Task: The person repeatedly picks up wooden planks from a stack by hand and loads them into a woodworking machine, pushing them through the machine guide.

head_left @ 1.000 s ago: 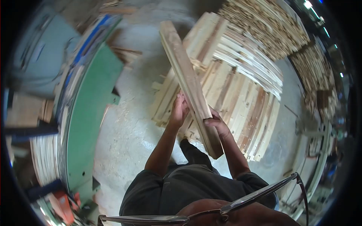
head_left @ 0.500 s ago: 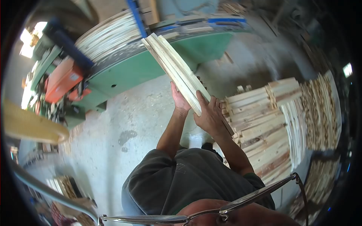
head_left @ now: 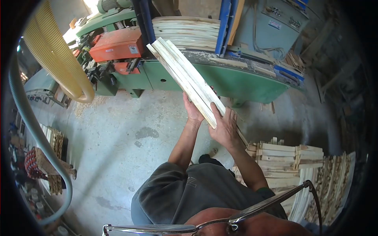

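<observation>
While hands hold boards, slats lie between blue posts.

My hands: two, left hand and right hand. Boards I hold: at least three; any underneath are hidden from me. Blue posts: two. Orange covers: two. Yellow ribbed hose: two runs; can't tell if one length. Grey-blue hose: one. Motor: one. Cabinet: one. My glasses: one pair. Stack between posts: one, layers too fine to count.
</observation>
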